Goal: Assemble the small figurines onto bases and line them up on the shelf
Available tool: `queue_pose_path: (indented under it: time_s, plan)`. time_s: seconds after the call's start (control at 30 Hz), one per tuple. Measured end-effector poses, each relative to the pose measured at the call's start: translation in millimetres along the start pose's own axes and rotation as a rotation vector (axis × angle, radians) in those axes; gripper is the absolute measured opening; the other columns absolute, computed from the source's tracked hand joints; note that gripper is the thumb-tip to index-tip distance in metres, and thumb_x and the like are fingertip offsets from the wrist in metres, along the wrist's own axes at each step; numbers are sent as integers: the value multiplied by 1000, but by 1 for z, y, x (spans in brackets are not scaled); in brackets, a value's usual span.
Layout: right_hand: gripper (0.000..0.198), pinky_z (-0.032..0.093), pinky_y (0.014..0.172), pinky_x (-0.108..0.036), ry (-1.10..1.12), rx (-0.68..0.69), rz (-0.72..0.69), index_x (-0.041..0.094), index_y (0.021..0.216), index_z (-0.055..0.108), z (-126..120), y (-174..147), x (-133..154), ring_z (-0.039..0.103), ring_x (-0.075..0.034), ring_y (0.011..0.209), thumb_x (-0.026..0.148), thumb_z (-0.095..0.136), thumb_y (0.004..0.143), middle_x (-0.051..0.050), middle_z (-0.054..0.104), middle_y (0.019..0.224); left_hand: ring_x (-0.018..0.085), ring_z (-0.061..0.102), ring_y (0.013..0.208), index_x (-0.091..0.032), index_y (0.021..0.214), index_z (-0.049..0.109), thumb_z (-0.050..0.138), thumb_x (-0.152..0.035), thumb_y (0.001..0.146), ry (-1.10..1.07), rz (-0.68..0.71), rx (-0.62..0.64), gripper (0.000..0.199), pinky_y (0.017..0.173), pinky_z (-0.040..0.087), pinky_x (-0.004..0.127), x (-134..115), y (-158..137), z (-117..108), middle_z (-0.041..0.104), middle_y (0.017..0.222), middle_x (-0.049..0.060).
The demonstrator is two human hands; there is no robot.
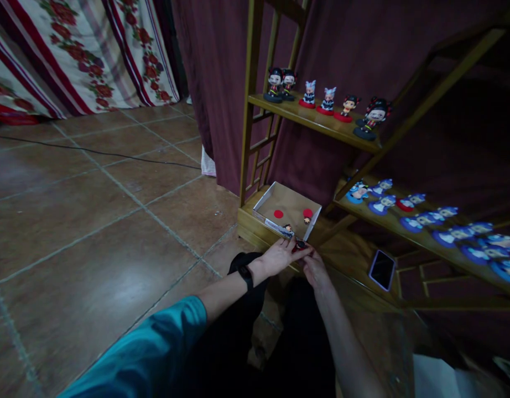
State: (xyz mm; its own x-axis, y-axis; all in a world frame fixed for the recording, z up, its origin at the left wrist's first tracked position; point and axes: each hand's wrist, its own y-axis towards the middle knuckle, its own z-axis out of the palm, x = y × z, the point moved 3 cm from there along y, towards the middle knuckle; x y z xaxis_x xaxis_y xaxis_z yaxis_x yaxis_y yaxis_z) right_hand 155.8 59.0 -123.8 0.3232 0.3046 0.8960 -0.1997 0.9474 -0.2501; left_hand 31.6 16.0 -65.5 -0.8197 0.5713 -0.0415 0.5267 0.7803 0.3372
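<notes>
Both my hands meet at the near edge of a shallow cardboard box [294, 200], closed around a small dark-haired figurine [300, 244]. My left hand [280, 256] grips it from the left, with a dark band on the wrist. From the right, the fingers of my right hand [315, 267] press on the same figurine, which they partly cover. Inside the box lie a red round base [279, 214] and another red disc [307, 212] at the right. A small figure [307, 220] lies by that disc, and a second figure [288, 227] is near the front wall.
The box stands on the low ledge of a wooden shelf unit [246, 138]. Several figurines [327, 101] stand on the upper shelf; several blue-based ones [423, 220] line the middle shelf. A phone [381, 270] lies at lower right. A black cable [114, 157] crosses the tiled floor.
</notes>
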Motion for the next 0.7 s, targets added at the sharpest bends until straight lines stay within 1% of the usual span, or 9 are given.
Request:
queue_pose_path:
  time_s: [0.13, 0.27, 0.4, 0.5, 0.63, 0.7]
  plan:
    - [40, 48, 77, -33, 15, -12, -19, 24, 90, 61, -9, -6, 2, 60, -18, 88, 11, 66, 52, -1, 66, 96, 24, 49, 107, -29, 136, 18, 36, -12, 83, 25, 33, -15, 58, 88, 33, 41, -5, -2, 2, 37, 131, 16]
    - [40, 48, 76, -31, 38, -35, -43, 24, 90, 61, -18, -11, 6, 60, -15, 83, 13, 68, 52, 1, 67, 90, 25, 48, 109, -29, 136, 17, 36, -10, 83, 60, 85, -29, 59, 90, 32, 41, -11, -4, 2, 36, 132, 16]
    - [42, 48, 74, -29, 33, -92, -70, 24, 91, 61, -22, -14, 7, 60, -14, 81, 13, 69, 51, 0, 67, 90, 24, 49, 108, -28, 137, 15, 36, -10, 83, 47, 93, -26, 61, 90, 32, 40, -14, -5, 2, 35, 133, 17]
    - [38, 48, 71, -28, 42, -133, -92, 23, 88, 60, -23, -14, 8, 61, -14, 81, 15, 69, 52, 1, 67, 91, 23, 50, 107, -29, 137, 15, 36, -8, 82, 29, 90, -17, 62, 89, 33, 40, -16, -6, 0, 35, 133, 17]
    - [32, 49, 67, -27, 109, -150, -101, 23, 81, 59, -19, -13, 6, 61, -13, 77, 15, 68, 52, 3, 67, 85, 22, 46, 113, -32, 136, 16, 38, -7, 81, -70, 73, -31, 64, 93, 33, 39, -18, -3, -7, 36, 133, 13]
    - [32, 50, 67, -28, 133, -150, -92, 23, 80, 58, -16, -12, 4, 61, -13, 74, 14, 68, 51, 4, 67, 81, 22, 44, 115, -29, 136, 16, 40, -9, 80, -181, 0, -69, 64, 93, 34, 38, -15, -1, -9, 39, 131, 12]
